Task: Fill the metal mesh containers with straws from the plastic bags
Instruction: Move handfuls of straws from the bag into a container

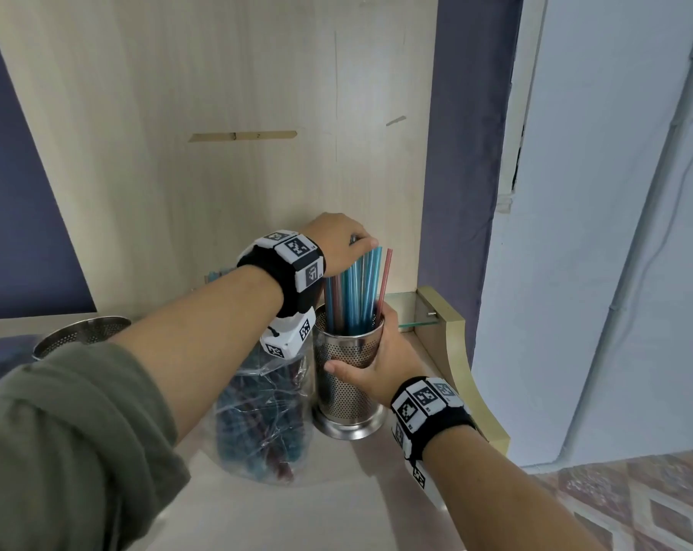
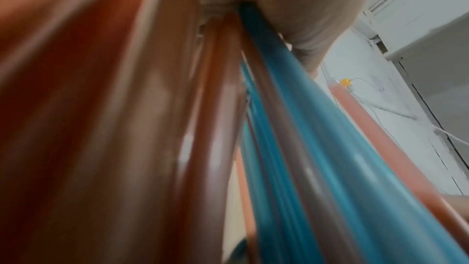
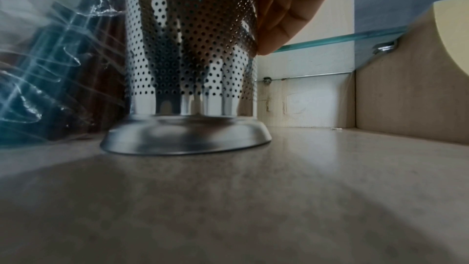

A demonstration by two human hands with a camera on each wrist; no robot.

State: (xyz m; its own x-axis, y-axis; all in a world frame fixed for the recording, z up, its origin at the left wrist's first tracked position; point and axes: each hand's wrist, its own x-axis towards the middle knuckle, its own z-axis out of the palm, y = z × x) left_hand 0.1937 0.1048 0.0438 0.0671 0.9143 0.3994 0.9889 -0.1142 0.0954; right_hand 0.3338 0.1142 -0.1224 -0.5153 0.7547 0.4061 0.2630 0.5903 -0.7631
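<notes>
A perforated metal container (image 1: 346, 385) (image 3: 193, 51) stands upright on the pale counter, with blue and red straws (image 1: 354, 290) (image 2: 291, 127) standing in it. My right hand (image 1: 376, 361) wraps around its upper wall, fingers (image 3: 281, 17) on the far side. My left hand (image 1: 346, 242) grips the tops of the straws from above. One red straw (image 1: 385, 278) leans free at the right. A clear plastic bag (image 1: 263, 423) (image 3: 45, 71) with more blue and red straws lies to the left of the container, touching it.
A second metal mesh container (image 1: 82, 336) stands at the left behind my left forearm. A wooden back panel (image 1: 225, 153) rises behind. A glass shelf (image 1: 410, 310) (image 3: 342, 37) and a rounded yellow-edged side panel (image 1: 462, 351) close in the right.
</notes>
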